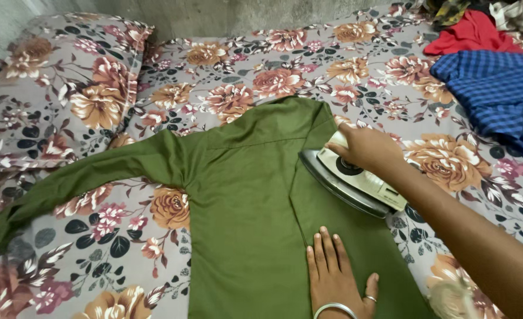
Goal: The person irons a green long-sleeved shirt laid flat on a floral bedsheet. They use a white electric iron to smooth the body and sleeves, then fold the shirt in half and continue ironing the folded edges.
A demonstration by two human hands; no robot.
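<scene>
A green shirt lies spread flat on a floral bedsheet, one sleeve stretched out to the left. My right hand grips the handle of a white and grey clothes iron that rests on the shirt's right side near the collar. My left hand lies flat on the green fabric just below the iron, fingers together and pointing away from me. It wears a silver bangle and a ring.
A floral pillow sits at the far left. A blue checked cloth, a red cloth and other clothes are piled at the far right corner. A grey wall runs behind the bed.
</scene>
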